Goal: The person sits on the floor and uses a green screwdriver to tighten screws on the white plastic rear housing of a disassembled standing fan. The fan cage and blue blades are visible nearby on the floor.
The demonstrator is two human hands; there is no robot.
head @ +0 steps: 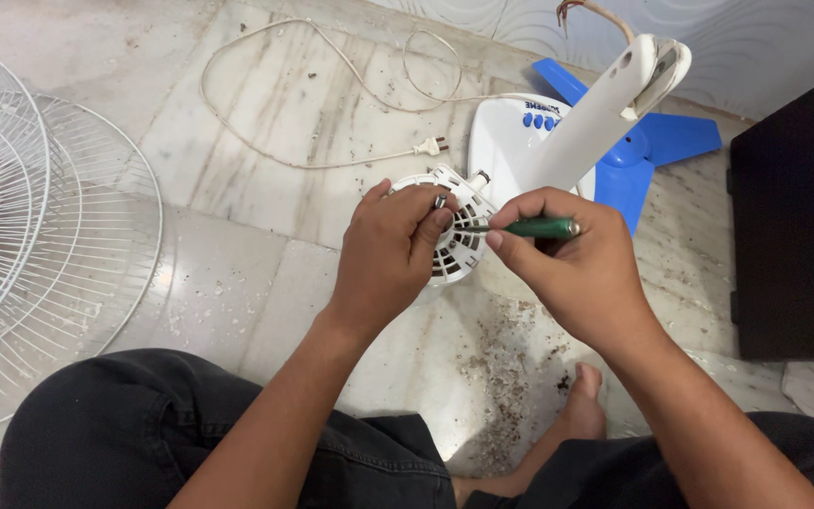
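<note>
The left hand [390, 253] gripped the white motor cover [454, 231] while the right hand [567, 259] pinched a green-handled screwdriver [529, 227] at its screw, probably needing steady turning pressure next.

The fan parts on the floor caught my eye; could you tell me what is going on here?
A person sits on the marble floor with a fan taken apart around them. The left hand steadies the white vented motor cover, while the right hand holds a green-handled screwdriver with its tip at the cover. The stand rises just behind, the blue blade lies past it, and two wire grilles lie to the left. The cord lies unplugged.
</note>
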